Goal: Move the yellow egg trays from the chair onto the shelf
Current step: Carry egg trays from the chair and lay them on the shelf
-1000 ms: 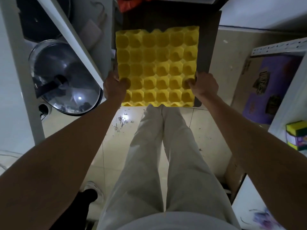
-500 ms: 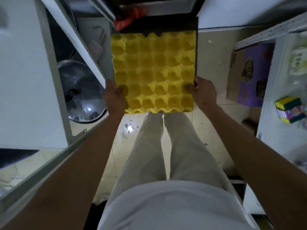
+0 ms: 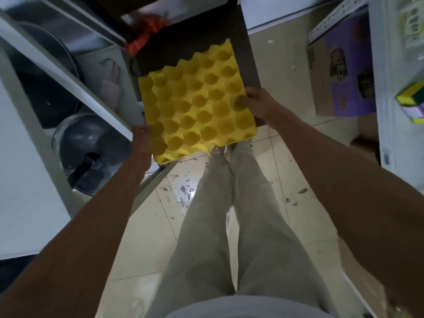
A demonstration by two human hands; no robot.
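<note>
A yellow egg tray [image 3: 195, 104] with rows of round cups hangs in the air above the dark seat of a chair [image 3: 206, 37], tilted with its left corner toward me. My left hand [image 3: 142, 138] grips its near left edge. My right hand [image 3: 257, 104] grips its right edge, thumb pressed into a cup. A white metal shelf [image 3: 68, 81] runs along the left, its slanted rail just beside the tray's left edge. What lies under the tray on the chair is hidden.
On the left shelf sit a glass pot lid [image 3: 91, 152] and dark pans. A purple cardboard box [image 3: 341, 70] stands on the floor at right, beside another white rack holding a yellow-green sponge [image 3: 410, 95]. An orange cloth [image 3: 146, 33] lies behind the chair. My legs stand on dirty tiles.
The tray has been lifted off the chair and turned, its left side swinging toward the left shelf. Both hands kept their grip, and my view tilted.
</note>
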